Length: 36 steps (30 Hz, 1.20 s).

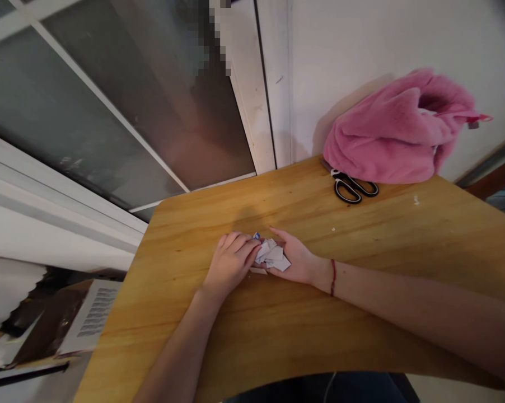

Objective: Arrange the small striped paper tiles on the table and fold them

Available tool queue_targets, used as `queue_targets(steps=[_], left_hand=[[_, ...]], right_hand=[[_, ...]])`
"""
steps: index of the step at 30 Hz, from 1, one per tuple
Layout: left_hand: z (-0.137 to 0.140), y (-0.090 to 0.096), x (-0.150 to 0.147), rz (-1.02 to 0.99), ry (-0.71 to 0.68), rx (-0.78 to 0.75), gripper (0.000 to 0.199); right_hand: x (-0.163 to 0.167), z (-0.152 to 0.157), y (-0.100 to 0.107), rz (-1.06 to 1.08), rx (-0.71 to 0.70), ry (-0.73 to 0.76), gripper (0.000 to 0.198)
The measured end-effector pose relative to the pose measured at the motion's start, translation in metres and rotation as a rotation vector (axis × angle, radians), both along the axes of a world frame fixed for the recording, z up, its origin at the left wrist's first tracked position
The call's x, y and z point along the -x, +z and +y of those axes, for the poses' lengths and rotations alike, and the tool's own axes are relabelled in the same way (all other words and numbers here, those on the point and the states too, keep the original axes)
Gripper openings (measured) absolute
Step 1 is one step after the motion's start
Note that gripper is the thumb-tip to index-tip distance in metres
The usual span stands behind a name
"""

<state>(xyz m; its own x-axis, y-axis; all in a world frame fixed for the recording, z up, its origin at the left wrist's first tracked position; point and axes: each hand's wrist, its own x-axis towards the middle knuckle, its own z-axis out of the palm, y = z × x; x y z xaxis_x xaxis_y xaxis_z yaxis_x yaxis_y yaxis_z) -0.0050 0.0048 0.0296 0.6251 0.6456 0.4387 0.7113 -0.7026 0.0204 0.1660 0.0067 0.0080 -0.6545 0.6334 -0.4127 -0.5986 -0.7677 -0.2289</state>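
Note:
Small torn or cut pieces of white paper (pixel 273 254) lie heaped in my right hand (pixel 300 258), which is cupped palm up low over the wooden table, its thumb sticking out. My left hand (pixel 231 260) reaches over from the left, back upward, with its fingertips closed on the near side of the same paper pieces. A small blue bit (pixel 256 236) shows at the far edge of the heap. One pale strip (pixel 258 271) sits just below the left fingers; whether it rests on the table or in the hand I cannot tell.
Black-handled scissors (pixel 350 189) lie towards the back, their blades partly under a pink plush bag (pixel 395 134) against the wall. Tiny white scraps (pixel 416 200) dot the table (pixel 277 330). A framed glass panel (pixel 110 112) borders the table's back left; a cardboard box (pixel 88 313) stands lower left.

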Motion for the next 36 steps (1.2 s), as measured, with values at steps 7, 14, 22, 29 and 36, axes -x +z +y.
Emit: queue_targets(steps=[7, 14, 22, 29, 36], left_hand=[[-0.001, -0.001, 0.000, -0.004, 0.023, -0.049, 0.023], [-0.009, 0.005, -0.003, 0.152, -0.079, -0.059, 0.031], [-0.020, 0.020, -0.005, -0.027, -0.195, 0.137, 0.023], [-0.027, 0.039, -0.002, -0.263, -0.015, 0.513, 0.013], [-0.026, 0.033, 0.003, 0.082, -0.001, 0.768, 0.020]], right_hand=[[0.003, 0.000, -0.003, 0.041, 0.012, -0.021, 0.030], [-0.003, -0.001, 0.001, 0.047, 0.016, -0.002, 0.035], [-0.003, 0.001, -0.003, 0.145, -0.022, 0.021, 0.042], [-0.005, 0.010, -0.004, 0.160, -0.086, -0.017, 0.045], [-0.005, 0.012, -0.001, 0.191, -0.132, -0.012, 0.048]])
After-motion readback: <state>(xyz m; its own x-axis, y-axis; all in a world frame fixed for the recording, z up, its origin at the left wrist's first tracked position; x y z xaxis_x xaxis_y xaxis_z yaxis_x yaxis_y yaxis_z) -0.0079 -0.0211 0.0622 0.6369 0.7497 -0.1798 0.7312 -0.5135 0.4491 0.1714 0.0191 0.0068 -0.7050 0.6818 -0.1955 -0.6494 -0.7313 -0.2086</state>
